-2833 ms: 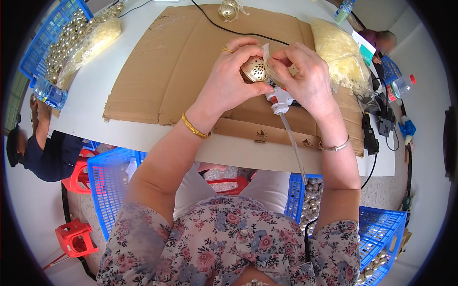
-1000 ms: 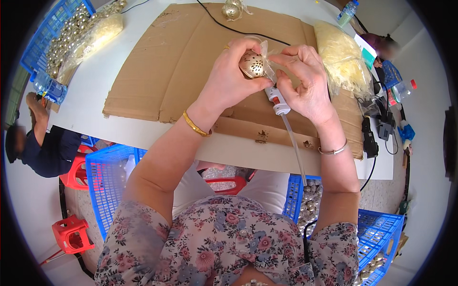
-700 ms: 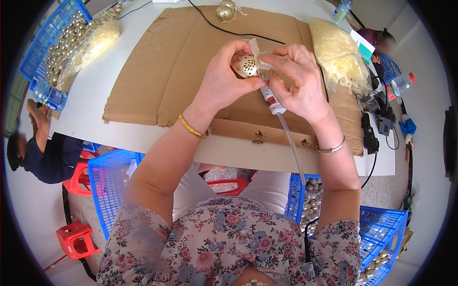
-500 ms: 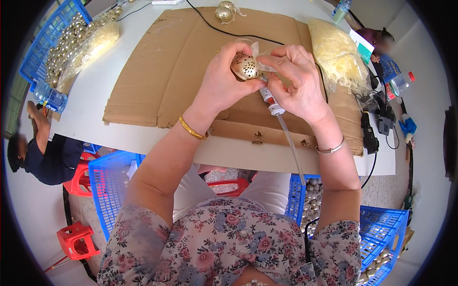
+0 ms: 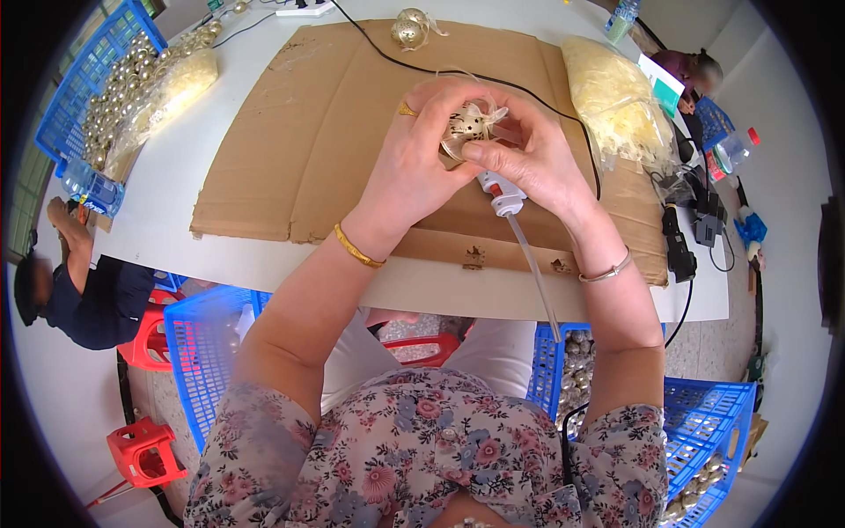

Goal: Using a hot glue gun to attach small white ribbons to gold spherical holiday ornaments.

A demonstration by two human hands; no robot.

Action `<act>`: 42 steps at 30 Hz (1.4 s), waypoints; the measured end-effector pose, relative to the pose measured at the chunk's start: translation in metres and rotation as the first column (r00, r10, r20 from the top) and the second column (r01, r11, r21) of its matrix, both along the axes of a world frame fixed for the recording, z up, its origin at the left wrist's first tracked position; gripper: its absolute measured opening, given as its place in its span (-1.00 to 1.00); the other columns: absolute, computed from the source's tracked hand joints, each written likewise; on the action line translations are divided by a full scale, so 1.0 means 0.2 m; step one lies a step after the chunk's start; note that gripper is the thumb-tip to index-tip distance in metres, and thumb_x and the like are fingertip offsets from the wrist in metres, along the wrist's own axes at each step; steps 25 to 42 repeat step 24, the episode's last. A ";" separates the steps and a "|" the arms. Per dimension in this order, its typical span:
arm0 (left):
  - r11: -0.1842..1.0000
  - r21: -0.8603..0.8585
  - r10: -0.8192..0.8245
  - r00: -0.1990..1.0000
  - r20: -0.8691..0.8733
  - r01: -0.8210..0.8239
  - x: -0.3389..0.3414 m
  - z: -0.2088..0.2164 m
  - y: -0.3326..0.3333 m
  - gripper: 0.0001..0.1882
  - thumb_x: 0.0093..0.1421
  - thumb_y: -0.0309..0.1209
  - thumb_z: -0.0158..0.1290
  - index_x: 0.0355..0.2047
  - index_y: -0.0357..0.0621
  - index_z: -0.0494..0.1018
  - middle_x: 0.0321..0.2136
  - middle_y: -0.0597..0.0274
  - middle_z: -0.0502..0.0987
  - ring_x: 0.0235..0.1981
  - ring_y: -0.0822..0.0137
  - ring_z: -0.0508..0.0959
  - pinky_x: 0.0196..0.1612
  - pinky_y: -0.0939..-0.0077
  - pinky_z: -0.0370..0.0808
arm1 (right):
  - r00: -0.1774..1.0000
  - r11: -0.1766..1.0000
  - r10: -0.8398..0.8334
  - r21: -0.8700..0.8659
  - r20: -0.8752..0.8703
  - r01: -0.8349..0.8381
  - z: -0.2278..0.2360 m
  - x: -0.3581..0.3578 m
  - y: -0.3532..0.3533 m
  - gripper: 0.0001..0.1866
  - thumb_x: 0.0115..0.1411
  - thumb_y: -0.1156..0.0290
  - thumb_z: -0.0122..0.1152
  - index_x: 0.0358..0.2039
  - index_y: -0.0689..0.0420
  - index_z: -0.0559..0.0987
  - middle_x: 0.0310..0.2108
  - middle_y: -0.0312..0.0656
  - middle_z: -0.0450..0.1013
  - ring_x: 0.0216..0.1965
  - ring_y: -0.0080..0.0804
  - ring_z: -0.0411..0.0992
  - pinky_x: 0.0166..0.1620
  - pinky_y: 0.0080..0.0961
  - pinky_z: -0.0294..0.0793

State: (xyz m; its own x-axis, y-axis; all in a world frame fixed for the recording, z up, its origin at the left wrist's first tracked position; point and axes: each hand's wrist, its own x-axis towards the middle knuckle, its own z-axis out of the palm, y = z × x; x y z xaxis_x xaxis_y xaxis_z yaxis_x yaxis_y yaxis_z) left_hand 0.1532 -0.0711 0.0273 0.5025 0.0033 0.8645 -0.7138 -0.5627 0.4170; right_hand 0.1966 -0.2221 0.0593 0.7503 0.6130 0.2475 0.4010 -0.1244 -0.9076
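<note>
A gold bauble with dark cut-out marks (image 5: 464, 126) sits between my two hands above the cardboard. My left hand (image 5: 414, 154) is closed around its left side. From the right, my right hand (image 5: 544, 163) curls over it, the thumb pressed near the bauble's lower right. A pale sheer ribbon bow (image 5: 489, 116) is on the bauble's right side. Below my right hand lies a white glue gun with a red switch (image 5: 503, 195), a long clear glue stick (image 5: 534, 275) coming out of its rear. My hands hide the gun's front.
Flat cardboard (image 5: 290, 150) covers the white table's middle. Another ribboned bauble (image 5: 409, 29) lies at its far edge, beside a black cable (image 5: 528, 86). A bag of pale ribbons (image 5: 612, 106) stands right. Many baubles spill from a blue basket (image 5: 57, 101) at left. Another person (image 5: 88, 290) sits left.
My right hand has moved from pinching the ribbon to wrapping around the bauble. The bauble has turned so the bow faces up toward me.
</note>
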 end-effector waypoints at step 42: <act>0.846 -0.533 -0.154 0.961 -0.229 0.009 0.05 -0.06 0.08 -0.91 0.03 -0.50 0.13 -0.43 -0.18 0.46 -0.22 0.17 0.46 -0.22 0.21 0.49 -0.08 0.51 0.40 | 0.563 0.691 -0.721 0.480 0.403 0.541 0.31 -0.17 -1.15 -0.37 0.04 0.33 0.11 0.07 0.40 0.19 -0.03 0.01 0.31 -0.03 -0.15 0.35 -0.01 -0.36 0.37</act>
